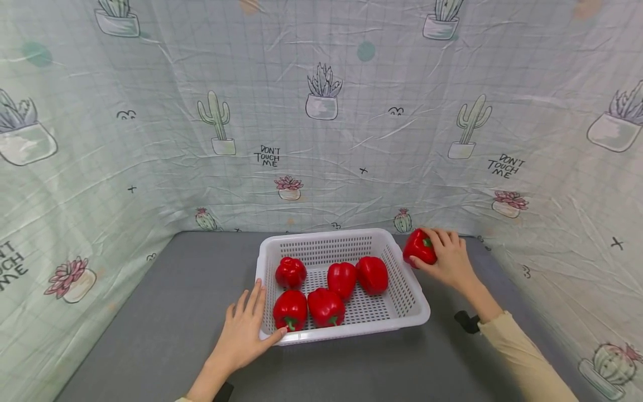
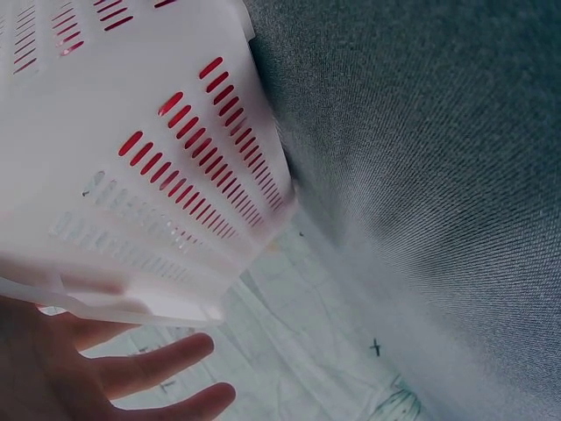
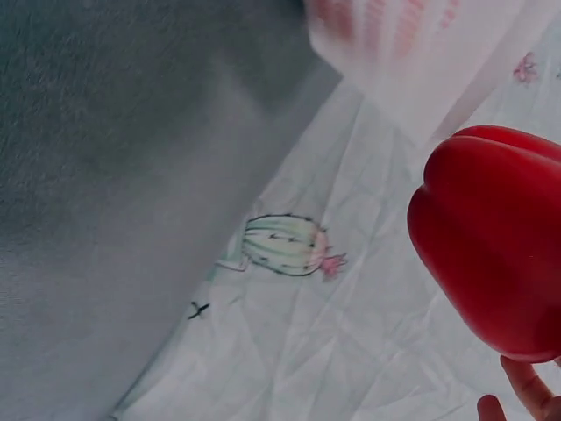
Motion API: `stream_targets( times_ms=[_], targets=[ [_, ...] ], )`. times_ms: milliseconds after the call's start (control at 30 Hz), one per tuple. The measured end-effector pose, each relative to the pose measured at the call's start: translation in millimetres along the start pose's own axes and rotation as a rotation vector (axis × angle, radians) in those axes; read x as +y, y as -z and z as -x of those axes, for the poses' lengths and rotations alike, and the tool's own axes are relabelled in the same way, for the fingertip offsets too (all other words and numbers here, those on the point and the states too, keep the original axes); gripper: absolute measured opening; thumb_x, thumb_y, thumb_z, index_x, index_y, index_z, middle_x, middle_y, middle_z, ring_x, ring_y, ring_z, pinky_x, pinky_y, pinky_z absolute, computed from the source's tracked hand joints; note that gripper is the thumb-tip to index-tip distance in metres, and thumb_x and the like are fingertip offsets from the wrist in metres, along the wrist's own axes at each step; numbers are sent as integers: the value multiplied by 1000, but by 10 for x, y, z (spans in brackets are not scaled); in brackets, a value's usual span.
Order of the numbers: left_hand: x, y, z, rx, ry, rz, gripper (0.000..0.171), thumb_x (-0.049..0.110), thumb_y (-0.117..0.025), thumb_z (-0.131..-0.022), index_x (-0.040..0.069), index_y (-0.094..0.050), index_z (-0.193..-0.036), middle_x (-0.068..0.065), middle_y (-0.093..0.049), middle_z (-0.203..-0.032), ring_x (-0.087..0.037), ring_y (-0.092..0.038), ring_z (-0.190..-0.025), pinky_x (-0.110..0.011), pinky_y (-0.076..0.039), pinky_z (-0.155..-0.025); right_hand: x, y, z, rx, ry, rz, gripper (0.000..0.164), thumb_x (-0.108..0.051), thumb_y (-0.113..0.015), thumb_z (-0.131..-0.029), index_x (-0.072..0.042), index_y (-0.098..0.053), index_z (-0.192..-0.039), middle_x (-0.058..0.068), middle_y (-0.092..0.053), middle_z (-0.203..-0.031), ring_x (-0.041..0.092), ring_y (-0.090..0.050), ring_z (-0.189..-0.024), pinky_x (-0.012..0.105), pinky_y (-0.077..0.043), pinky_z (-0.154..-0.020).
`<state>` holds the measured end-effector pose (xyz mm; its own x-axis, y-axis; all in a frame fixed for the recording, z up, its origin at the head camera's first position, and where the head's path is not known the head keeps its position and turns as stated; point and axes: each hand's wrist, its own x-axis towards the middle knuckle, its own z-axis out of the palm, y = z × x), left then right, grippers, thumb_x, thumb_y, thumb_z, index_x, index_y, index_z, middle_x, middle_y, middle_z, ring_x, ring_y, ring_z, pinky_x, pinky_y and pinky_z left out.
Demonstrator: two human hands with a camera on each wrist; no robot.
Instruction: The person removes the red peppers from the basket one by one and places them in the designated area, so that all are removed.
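A white perforated plastic basket (image 1: 351, 334) sits on the dark table with several red bell peppers (image 1: 326, 307) inside. My right hand (image 1: 449, 262) grips another red bell pepper (image 1: 418, 247) just beyond the basket's right rim. In the right wrist view that bell pepper (image 3: 500, 237) fills the right side, with a few fingertips below it. At the basket's front left corner, my left hand (image 1: 244, 326) rests on the rim with fingers spread and fairly straight. The left wrist view shows the basket's slotted wall (image 2: 131, 210) close up, with the left fingers (image 2: 158, 364) beside its rim.
The dark grey tabletop (image 1: 191, 301) extends around the basket. A pale sheet printed with cacti (image 1: 321, 167) hangs behind and along both sides of the table. Black straps (image 1: 467, 322) show at the wrists.
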<state>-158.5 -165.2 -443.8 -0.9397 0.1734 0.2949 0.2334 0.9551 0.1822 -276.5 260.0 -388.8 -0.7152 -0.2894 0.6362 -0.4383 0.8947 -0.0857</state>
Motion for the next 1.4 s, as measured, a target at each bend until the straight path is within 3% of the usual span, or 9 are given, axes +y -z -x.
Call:
stream_targets(
  times_ms=[467, 700, 1033, 1400],
  targets=[
    [-14, -11, 6, -5, 2, 23, 92, 62, -56, -71, 2, -33, -136, -14, -26, -146, -41, -35, -122, -61, -31, -91, 458, -318, -49, -112, 19, 36, 66, -26, -72, -72, -4, -40, -125, 22, -42, -120, 42, -35, -103, 56, -29, -76],
    [-8, -13, -4, -7, 1, 29, 92, 62, -56, -72, 3, -32, -137, -13, -24, -147, -40, -35, -123, -60, -31, -91, 697, -518, -92, -223, -42, 54, 63, -30, -65, -79, -6, -36, -129, 22, -39, -123, 43, -31, -106, 60, -27, -76],
    [-9, -13, 10, -7, 8, 23, 92, 61, -57, -70, 3, -31, -137, -13, -25, -146, -39, -35, -123, -60, -32, -91, 881, -727, -103, -443, -156, 30, 63, -35, -54, -86, -9, -25, -136, 23, -29, -134, 46, -24, -116, 67, -23, -80],
    [-1, -11, 6, -15, 18, 30, 92, 61, -57, -71, 3, -32, -137, -14, -26, -146, -39, -36, -123, -61, -32, -91, 898, -821, -133, -513, -176, 35, 63, -35, -53, -87, -7, -25, -136, 21, -29, -135, 45, -24, -118, 67, -27, -81]
  ],
)
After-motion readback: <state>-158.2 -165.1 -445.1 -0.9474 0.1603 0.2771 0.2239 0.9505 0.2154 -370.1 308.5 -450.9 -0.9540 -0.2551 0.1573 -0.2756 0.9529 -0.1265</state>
